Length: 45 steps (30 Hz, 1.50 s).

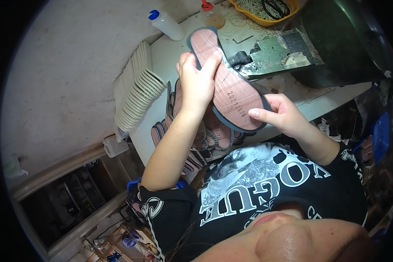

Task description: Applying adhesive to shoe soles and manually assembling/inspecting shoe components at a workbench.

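Observation:
A pink shoe sole (238, 94) with a dark blue edge lies tilted across both hands, its pink face up, near the black tip of a green machine (277, 54). My left hand (196, 83) grips it at its narrow middle, the thumb on the pink face and the fingers partly hidden behind. My right hand (286, 114) pinches the wide near end, thumb on top and fingers underneath. Below the held sole, more pink soles (220, 133) are piled at the table's edge, partly covered by my left forearm.
A row of stacked beige soles (139, 89) stands along the table's left side. Behind are a white bottle with a blue cap (168, 27), a red-topped bottle (213, 18) and a yellow basket (260, 19) of pale cords. A blue container (381, 135) is at far right.

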Motion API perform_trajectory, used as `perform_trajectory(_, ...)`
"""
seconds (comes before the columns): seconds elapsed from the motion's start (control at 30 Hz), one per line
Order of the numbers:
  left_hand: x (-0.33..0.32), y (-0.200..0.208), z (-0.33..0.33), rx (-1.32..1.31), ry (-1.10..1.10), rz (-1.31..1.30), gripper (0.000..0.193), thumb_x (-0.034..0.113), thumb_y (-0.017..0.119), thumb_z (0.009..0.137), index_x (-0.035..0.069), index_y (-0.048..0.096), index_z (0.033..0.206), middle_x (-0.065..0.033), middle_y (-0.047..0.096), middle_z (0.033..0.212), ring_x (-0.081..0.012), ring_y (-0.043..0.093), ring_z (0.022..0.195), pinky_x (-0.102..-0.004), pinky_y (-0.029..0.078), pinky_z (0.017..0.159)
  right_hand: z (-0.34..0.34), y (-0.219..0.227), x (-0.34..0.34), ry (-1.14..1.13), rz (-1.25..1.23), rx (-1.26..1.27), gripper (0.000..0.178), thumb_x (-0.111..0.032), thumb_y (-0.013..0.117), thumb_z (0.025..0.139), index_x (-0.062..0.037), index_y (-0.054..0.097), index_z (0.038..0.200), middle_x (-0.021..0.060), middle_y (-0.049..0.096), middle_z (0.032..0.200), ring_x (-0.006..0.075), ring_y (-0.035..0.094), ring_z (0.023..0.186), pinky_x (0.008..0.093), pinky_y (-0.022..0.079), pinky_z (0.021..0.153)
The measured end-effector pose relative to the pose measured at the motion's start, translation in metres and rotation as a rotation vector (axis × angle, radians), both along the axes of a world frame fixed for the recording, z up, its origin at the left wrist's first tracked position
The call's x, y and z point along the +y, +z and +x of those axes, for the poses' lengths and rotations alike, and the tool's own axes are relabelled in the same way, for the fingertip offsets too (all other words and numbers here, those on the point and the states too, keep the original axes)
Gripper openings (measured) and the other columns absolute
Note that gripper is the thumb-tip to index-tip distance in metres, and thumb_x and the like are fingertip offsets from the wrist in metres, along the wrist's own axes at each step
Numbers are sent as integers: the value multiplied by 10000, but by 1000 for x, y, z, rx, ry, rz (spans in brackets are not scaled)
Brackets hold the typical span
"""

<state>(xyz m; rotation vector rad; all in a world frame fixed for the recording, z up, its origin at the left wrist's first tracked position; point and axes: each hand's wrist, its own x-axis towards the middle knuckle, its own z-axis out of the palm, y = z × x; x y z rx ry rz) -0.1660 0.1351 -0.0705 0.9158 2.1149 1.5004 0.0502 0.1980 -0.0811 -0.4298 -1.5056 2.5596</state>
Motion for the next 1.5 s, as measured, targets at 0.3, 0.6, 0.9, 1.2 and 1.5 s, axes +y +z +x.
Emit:
perform_trajectory(0.3, 12, 11, -18, -73, -86, -188, 420, 400, 702, 786, -13, 696, 865, -197, 572, 1012, -329, 463, 1062, -401, 379, 932, -7, 7, -13, 16, -229, -88, 233, -194, 572, 960, 23, 646, 1001, 82, 685, 878, 130, 673, 738, 219, 526, 630)
perform_trajectory(0.6, 24, 51, -48, 492, -750, -181, 537, 498, 753, 708, 63, 657, 1006, -155, 569, 1219, -316, 425, 1266, -460, 172, 1132, -27, 27, -12, -85, -356, -55, 257, -215, 569, 962, 25, 661, 968, 97, 690, 811, 131, 673, 735, 228, 533, 639)
perform_trajectory(0.9, 39, 79, -58, 334, -1049, -588, 413, 413, 783, 724, 57, 598, 819, -54, 543, 746, -153, 547, 797, -311, 442, 817, -27, 29, -21, -132, -298, -52, 251, -165, 582, 951, 66, 624, 1043, 146, 686, 969, 181, 688, 867, 257, 558, 756)
perform_trajectory(1.2, 9, 73, -53, 165, -774, -594, 363, 350, 749, 807, 27, 586, 836, -5, 586, 735, -78, 531, 685, -228, 427, 583, -34, 22, -19, -250, -360, -40, 364, -261, 551, 972, 96, 623, 967, 184, 684, 920, 225, 706, 821, 254, 572, 705)
perform_trajectory(1.5, -13, 57, -51, 122, -418, -688, 396, 375, 723, 841, 13, 571, 786, -10, 557, 678, -65, 482, 605, -224, 392, 519, -56, 7, -6, -291, -290, 6, 382, -300, 580, 949, 77, 618, 906, 168, 685, 849, 183, 700, 737, 242, 579, 658)
